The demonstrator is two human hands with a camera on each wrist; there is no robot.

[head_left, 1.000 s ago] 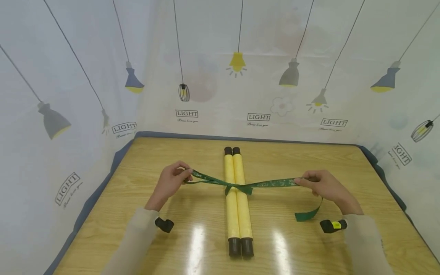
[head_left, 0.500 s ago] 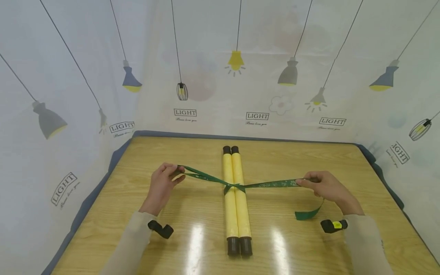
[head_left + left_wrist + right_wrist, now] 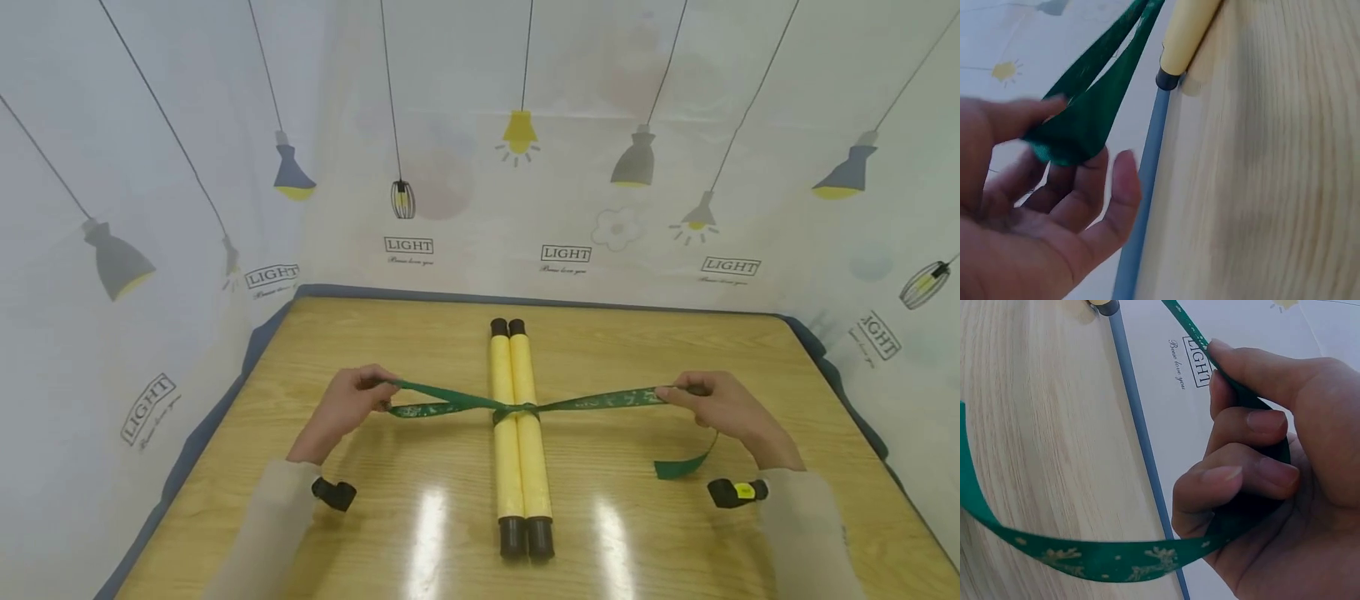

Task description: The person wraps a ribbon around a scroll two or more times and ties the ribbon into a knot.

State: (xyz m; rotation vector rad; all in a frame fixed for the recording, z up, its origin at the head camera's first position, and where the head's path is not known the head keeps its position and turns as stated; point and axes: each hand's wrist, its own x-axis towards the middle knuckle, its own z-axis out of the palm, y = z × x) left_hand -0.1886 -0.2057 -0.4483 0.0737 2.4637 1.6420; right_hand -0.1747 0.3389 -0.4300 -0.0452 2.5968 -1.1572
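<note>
Two yellow rods [image 3: 510, 467] with black end caps lie side by side on the table. A green ribbon [image 3: 609, 400] with pale printed figures crosses them near mid-length, with a small knot on top. My left hand [image 3: 348, 407] pinches a folded loop of it between thumb and fingers; the left wrist view shows the loop [image 3: 1079, 128] with two strands running off towards the rods. On the other side, my right hand [image 3: 723, 408] grips the ribbon between thumb and curled fingers. From its palm hangs a loose tail [image 3: 1116, 559]. Both strands are stretched above the tabletop.
The wooden table [image 3: 600, 533] has a blue-grey edge strip [image 3: 525, 302] along its back and sides. A pale sheet printed with lamps and lettering [image 3: 566, 253] stands behind and at both sides. A black band with a small block [image 3: 335, 493] sits on each wrist.
My left hand has moved outward to the left, and its loop now spreads into two strands. The flap beside the knot has drawn in close to the rods. My right hand stays nearly in place.
</note>
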